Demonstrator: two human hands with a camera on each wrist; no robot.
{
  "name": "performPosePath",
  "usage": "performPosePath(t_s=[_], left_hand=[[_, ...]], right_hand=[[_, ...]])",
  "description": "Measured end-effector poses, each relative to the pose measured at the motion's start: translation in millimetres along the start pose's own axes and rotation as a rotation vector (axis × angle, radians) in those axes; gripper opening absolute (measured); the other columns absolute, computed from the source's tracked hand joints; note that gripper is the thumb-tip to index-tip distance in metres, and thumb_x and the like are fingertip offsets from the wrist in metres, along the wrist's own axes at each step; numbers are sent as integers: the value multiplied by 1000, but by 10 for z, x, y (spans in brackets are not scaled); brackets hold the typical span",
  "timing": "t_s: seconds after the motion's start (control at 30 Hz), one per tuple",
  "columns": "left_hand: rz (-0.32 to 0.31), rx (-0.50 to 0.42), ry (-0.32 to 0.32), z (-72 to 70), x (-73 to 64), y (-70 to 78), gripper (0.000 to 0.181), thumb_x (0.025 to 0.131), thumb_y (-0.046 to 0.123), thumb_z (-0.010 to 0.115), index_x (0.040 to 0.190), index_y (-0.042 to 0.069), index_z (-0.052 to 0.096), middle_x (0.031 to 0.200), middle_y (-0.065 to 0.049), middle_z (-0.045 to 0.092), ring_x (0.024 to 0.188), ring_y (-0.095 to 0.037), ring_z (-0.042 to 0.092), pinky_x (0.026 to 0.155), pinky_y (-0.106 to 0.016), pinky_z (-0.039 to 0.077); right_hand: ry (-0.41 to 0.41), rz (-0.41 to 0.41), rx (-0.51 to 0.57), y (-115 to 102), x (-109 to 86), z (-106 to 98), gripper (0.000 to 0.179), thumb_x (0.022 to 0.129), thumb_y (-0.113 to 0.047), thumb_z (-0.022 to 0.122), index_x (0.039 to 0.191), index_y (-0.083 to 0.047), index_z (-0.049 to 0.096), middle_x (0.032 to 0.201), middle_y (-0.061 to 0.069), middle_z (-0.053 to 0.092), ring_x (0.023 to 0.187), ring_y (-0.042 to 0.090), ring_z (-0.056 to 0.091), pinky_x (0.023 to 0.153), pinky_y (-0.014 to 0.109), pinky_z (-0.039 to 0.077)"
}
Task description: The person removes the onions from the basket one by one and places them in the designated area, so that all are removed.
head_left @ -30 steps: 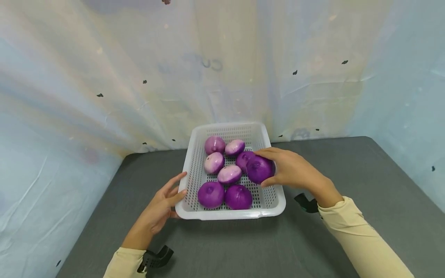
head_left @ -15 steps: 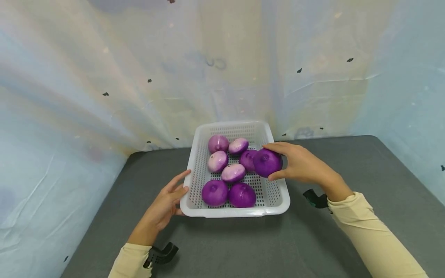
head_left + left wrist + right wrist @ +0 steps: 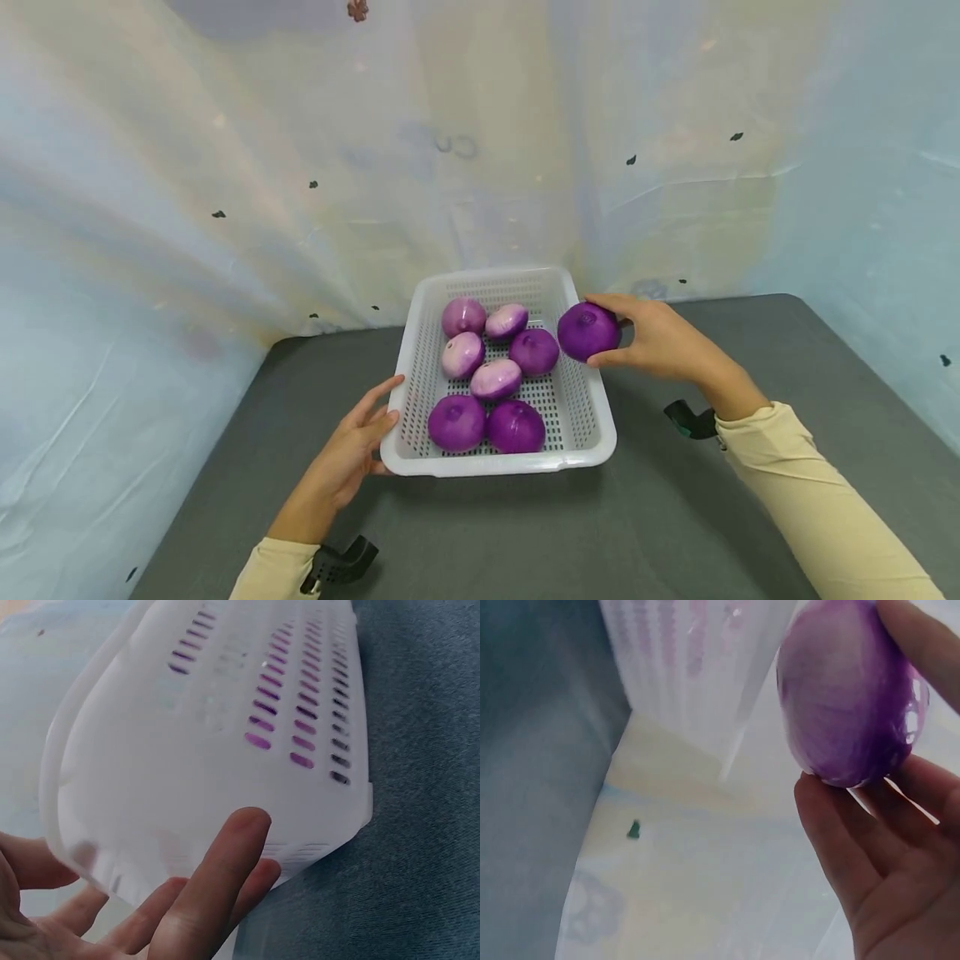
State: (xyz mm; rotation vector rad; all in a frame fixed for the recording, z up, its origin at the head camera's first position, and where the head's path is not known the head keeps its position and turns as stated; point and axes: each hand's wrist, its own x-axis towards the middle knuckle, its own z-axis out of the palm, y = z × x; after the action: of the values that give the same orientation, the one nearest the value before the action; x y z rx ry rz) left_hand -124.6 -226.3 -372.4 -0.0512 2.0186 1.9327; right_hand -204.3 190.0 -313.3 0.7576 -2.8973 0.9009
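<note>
My right hand holds a dark purple onion between thumb and fingers, above the right rim of a white slotted plastic basket. In the right wrist view the onion shows a pale side and a glossy purple side, raised beside the basket. My left hand holds the basket's near left corner. Its thumb is at the rim and its fingers lie along the outer wall in the left wrist view. Several more onions, some purple and some paler, lie inside the basket.
The basket stands on a dark grey cloth-covered table. Behind it and at both sides hangs a pale sheet with small dark marks. Black straps sit on both wrists.
My right hand has moved right and slightly away with the onion, from over the basket's inside to its right rim. The onion behind it now shows fully. The left hand keeps its place.
</note>
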Motion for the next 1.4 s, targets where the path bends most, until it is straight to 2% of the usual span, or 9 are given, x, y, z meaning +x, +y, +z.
performPosePath(t_s=[0.23, 0.4, 0.63, 0.9, 1.2, 1.4], left_hand=[[-2, 4, 8, 24, -2, 2, 55, 105, 27, 50, 155, 34, 28, 158, -12, 38, 114, -27, 63, 69, -40, 59], [-17, 1, 46, 41, -28, -6, 52, 105, 27, 51, 153, 33, 32, 157, -11, 39, 114, -26, 63, 71, -43, 59], [-6, 32, 85, 80, -47, 3, 48, 105, 28, 50, 151, 30, 38, 155, -10, 41, 111, -25, 64, 70, -42, 59], [-3, 25, 87, 76, -64, -16, 49, 105, 27, 50, 152, 33, 37, 156, -10, 39, 113, -27, 65, 71, -44, 59], [-3, 25, 80, 86, -66, -7, 50, 104, 28, 52, 152, 33, 37, 155, -11, 41, 110, -26, 66, 70, -41, 59], [-4, 26, 90, 81, -77, -4, 50, 104, 28, 53, 152, 32, 37, 155, -11, 41, 109, -26, 67, 68, -40, 59]], right_hand=[[44, 55, -32, 206, -24, -91, 93, 79, -40, 84, 153, -8, 37, 143, 16, 54, 109, 27, 61, 89, 45, 50], [65, 83, -47, 347, -13, -100, 94, 80, -44, 83, 152, -4, 38, 149, 20, 48, 118, 35, 59, 97, 53, 48], [65, 118, -67, 550, 58, -116, 94, 82, -40, 82, 153, 0, 34, 153, 26, 41, 122, 43, 55, 100, 59, 46], [81, 112, -23, 836, 214, 32, 86, 82, -27, 83, 147, 8, 38, 148, 30, 44, 131, 46, 47, 104, 60, 43], [45, 218, 10, 1027, 321, 138, 89, 85, -32, 80, 151, 5, 32, 147, 31, 44, 127, 47, 49, 102, 61, 43], [50, 243, 29, 1127, 404, 243, 92, 85, -35, 79, 151, 7, 30, 146, 35, 43, 128, 50, 48, 103, 63, 41]])
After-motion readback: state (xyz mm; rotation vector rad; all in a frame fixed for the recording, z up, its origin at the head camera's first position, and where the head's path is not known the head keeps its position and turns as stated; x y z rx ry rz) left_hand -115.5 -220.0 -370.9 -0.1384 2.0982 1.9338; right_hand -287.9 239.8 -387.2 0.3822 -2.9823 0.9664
